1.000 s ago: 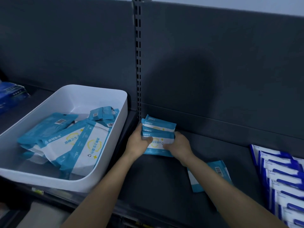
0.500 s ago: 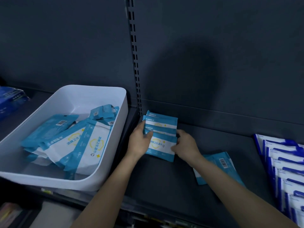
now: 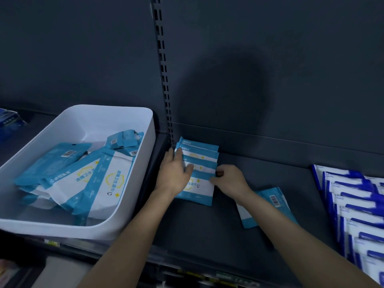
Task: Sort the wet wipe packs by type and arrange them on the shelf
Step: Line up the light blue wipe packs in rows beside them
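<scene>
Left hand (image 3: 174, 176), fingers flat, half hides the packs (image 3: 204, 155); right hand (image 3: 231, 180) pinches their edge.

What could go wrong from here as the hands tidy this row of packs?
The overlapping row of light-blue packs, pressed by the left hand with the right hand at its edge, could slide and fan apart.
The right forearm hangs over a loose pack lying barcode-up; pulling back may drag it toward the shelf edge.
</scene>
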Tool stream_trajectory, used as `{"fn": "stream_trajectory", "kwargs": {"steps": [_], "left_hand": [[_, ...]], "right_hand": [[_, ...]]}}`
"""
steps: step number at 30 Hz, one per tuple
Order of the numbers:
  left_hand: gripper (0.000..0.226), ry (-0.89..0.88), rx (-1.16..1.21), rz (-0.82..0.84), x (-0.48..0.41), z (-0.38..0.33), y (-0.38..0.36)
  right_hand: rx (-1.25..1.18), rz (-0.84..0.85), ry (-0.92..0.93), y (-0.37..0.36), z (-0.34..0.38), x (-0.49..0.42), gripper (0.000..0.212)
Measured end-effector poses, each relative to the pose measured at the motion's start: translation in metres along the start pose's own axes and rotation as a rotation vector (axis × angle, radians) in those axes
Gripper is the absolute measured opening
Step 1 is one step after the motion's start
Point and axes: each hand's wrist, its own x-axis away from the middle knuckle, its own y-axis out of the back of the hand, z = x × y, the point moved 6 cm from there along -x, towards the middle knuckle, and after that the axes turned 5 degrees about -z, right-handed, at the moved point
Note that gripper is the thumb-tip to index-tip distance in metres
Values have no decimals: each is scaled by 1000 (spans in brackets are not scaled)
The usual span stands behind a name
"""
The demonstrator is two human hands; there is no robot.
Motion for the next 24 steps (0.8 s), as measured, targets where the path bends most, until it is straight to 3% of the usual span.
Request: {"fn": "stream_trajectory", "kwargs": {"steps": [5, 9, 14, 17, 20, 24], "left_hand": [[63, -237, -386, 29, 11, -20, -9], [54, -367, -173, -37, 26, -47, -11], [43, -559, 12, 218, 66, -94, -45], [48, -530, -31, 367, 76, -103, -75], [60, -424, -75, 448, 74, -106, -90], [37, -218, 21, 448, 62, -101, -93]], "right_hand": [[82, -75, 38, 30, 3, 8, 46], [259, -213, -7, 84, -21, 20, 53], [605, 7, -272, 110, -80, 55, 86], [419, -4, -284, 110, -94, 68, 99], [155, -142, -235, 117, -94, 69, 94], [-4, -282, -312, 125, -105, 72, 74]]}}
